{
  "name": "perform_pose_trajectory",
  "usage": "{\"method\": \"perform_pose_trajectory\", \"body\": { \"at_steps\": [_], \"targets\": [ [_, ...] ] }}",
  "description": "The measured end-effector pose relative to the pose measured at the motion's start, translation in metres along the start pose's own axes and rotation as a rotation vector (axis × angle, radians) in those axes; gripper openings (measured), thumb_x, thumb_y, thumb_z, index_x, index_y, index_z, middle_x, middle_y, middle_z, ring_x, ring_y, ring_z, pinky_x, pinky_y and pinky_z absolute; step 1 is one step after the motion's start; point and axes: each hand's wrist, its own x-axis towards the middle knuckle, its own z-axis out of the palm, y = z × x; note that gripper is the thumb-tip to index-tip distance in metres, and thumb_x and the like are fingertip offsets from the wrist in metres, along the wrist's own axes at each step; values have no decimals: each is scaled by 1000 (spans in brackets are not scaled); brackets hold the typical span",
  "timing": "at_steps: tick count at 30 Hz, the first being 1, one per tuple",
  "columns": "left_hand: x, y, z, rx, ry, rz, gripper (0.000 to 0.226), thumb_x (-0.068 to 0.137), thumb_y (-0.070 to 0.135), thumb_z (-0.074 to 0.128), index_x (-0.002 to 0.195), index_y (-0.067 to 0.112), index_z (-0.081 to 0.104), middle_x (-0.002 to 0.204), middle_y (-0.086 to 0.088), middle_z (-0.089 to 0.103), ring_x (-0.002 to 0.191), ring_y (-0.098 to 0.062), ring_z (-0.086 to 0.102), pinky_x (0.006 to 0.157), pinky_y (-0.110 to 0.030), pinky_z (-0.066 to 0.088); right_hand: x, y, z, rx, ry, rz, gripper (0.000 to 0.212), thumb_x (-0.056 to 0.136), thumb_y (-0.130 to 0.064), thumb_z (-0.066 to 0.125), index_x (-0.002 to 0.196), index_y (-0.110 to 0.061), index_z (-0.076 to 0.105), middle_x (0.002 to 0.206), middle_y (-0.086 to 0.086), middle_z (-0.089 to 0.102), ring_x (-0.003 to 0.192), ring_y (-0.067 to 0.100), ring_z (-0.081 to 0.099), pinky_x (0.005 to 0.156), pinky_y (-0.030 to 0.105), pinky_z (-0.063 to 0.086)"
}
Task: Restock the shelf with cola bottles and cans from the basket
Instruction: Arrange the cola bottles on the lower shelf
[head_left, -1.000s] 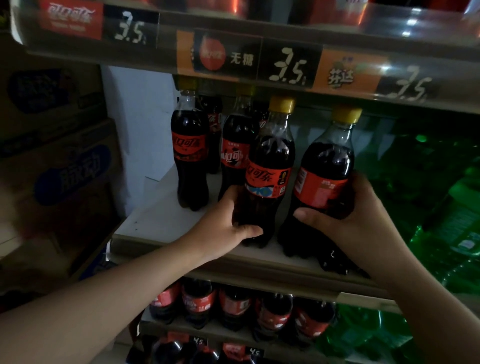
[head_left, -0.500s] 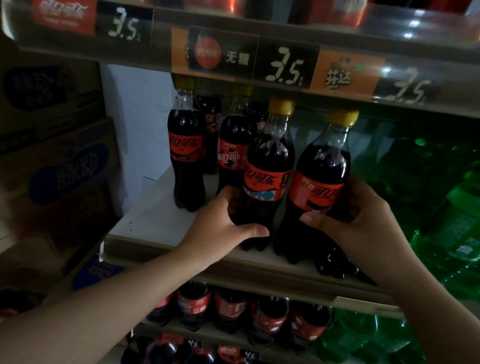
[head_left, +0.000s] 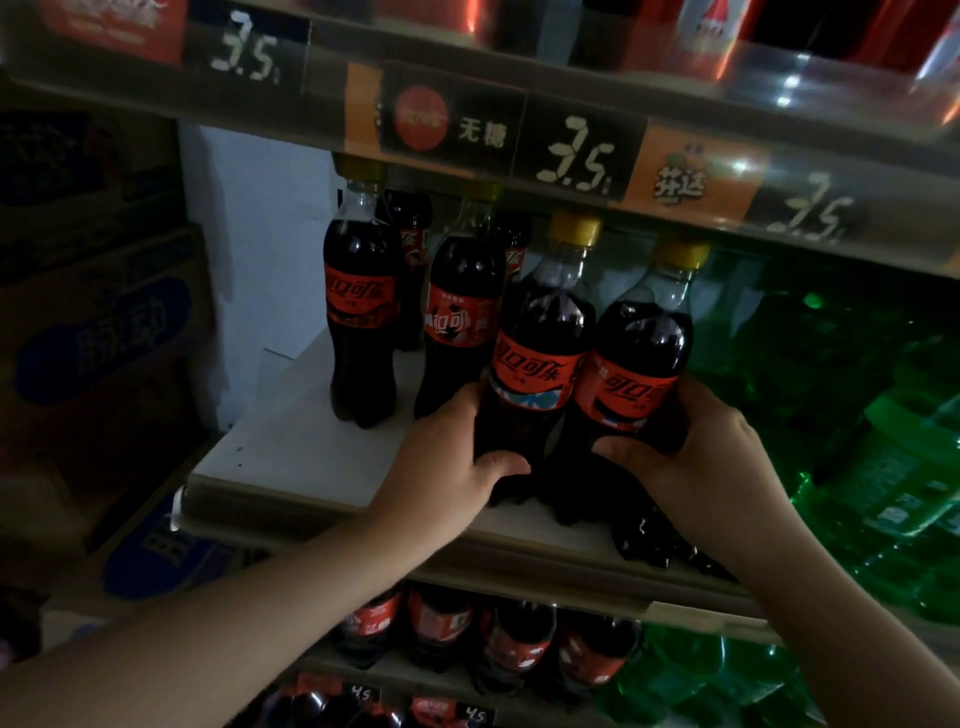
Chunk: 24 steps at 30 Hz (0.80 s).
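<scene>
Yellow-capped left bottle (head_left: 540, 353) and right bottle (head_left: 636, 364) upright at shelf (head_left: 311, 457) front, touching. My left hand (head_left: 441, 462) grips one low, right hand (head_left: 701, 462) other; fingers (head_left: 701, 405) curled round bodies, I judge to slide both back steadily.

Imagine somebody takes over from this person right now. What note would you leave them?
Left hand grips one cola bottle low down; right hand grips a second bottle touching it.
Both lean slightly at the front of the shelf; whether they rest fully on it is unclear.
Done: two upright bottles stand further back on the left, more behind them.
Left: straighten these two and let go. The basket is out of view, so remaining stock is unknown.
</scene>
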Motion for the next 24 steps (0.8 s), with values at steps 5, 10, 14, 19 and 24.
{"method": "perform_pose_trajectory", "body": {
  "at_steps": [5, 10, 14, 19, 24],
  "targets": [
    [20, 1, 31, -26, 89, -8, 67, 86, 14, 69, 143, 16, 35, 136, 0, 54, 129, -13, 46, 97, -10, 30, 26, 6, 3, 10, -5, 70, 40, 75, -19, 81, 110, -20, 62, 105, -2, 71, 103, 19, 65, 78, 22, 39],
    [48, 3, 60, -38, 117, -113, 62, 88, 4, 59, 143, 12, 32, 128, -10, 55, 117, -23, 58, 98, -30, 45, 60, 24, 8, 8, 22, 105, 43, 74, -13, 81, 112, -15, 61, 108, 6, 71, 103, 23, 66, 87, 31, 48],
    [72, 10, 81, -121, 76, -165, 72, 85, -11, 53, 147, 13, 25, 128, -7, 57, 111, -13, 61, 86, -17, 42, 92, 42, 12, 40, 34, 114, 38, 74, -11, 80, 107, -18, 64, 107, 8, 71, 100, 24, 67, 91, 38, 52],
    [115, 8, 105, -166, 46, -181, 82, 82, -16, 51, 151, 10, 14, 137, 0, 47, 117, -21, 57, 87, -13, 37, 136, 62, 15, 179, 3, 103, 38, 80, 3, 70, 114, -5, 57, 112, 8, 64, 107, 22, 59, 94, 34, 47],
    [155, -2, 110, -90, 82, -126, 67, 87, -12, 52, 146, 6, 28, 138, -11, 49, 122, -20, 50, 84, -8, 28, 167, 70, 22, 116, 19, 120, 45, 85, -3, 69, 128, -4, 53, 123, 10, 61, 117, 27, 57, 91, 32, 47]
  ]
}}
